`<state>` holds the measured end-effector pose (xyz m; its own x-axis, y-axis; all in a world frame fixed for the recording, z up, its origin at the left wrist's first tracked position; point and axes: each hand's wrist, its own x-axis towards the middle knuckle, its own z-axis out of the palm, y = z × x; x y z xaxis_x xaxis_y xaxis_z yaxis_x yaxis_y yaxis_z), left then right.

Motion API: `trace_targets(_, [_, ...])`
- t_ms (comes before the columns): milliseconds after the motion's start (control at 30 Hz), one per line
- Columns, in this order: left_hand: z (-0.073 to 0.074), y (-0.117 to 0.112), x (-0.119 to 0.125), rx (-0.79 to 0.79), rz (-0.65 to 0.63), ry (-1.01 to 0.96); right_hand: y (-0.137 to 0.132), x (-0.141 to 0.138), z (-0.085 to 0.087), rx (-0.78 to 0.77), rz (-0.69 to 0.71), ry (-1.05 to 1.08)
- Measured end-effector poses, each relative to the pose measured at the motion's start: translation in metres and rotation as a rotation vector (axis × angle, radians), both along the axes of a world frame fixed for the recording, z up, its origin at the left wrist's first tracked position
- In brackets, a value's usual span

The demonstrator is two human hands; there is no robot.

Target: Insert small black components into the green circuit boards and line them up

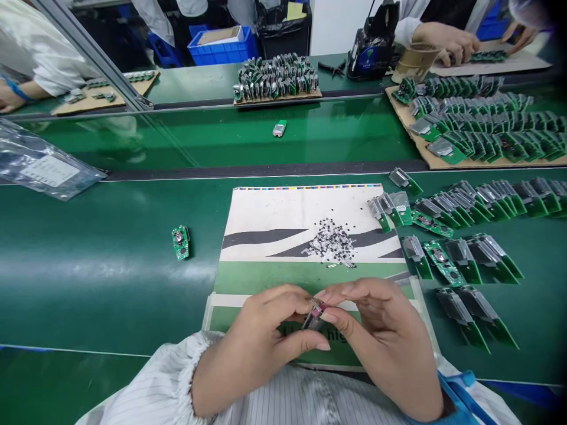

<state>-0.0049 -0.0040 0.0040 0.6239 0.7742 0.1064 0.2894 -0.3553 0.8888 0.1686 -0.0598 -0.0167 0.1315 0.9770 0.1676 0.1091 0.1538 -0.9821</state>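
Note:
Above the green-and-white printed sheet (248, 277), my two hands meet at one small circuit board (313, 317) with a metal and pinkish part on it. My left hand (270, 330) grips it from the left between thumb and fingers. From the other side, my right hand (381, 330) pinches its upper end with thumb and fingertips. Fingers hide much of the board. A pile of tiny black and silver parts (333, 242) lies on the sheet just beyond my hands. Several more boards with grey metal parts (460, 313) lie to the right of my right hand.
A lone green board (181, 242) lies on the left of the table. Another board (279, 128) rests on the green strip behind. Cardboard trays with rows of boards (487, 124) stand at the back right. A plastic bag (48, 159) is at left. Co-workers' hands (447, 41) work across the bench.

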Motion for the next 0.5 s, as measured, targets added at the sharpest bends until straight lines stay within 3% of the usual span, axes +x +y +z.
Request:
trace_targets(200, [-0.0034, 0.0009, 0.0007, 0.291, -0.046, 0.064, -0.0006, 0.0022, -0.0006, 0.03, -0.011, -0.031])
trace_targets(500, [-0.002, 0.0029, 0.0036, 0.375, -0.086, 0.121, 0.003, 0.0067, 0.0045, 0.132, -0.052, -0.13])
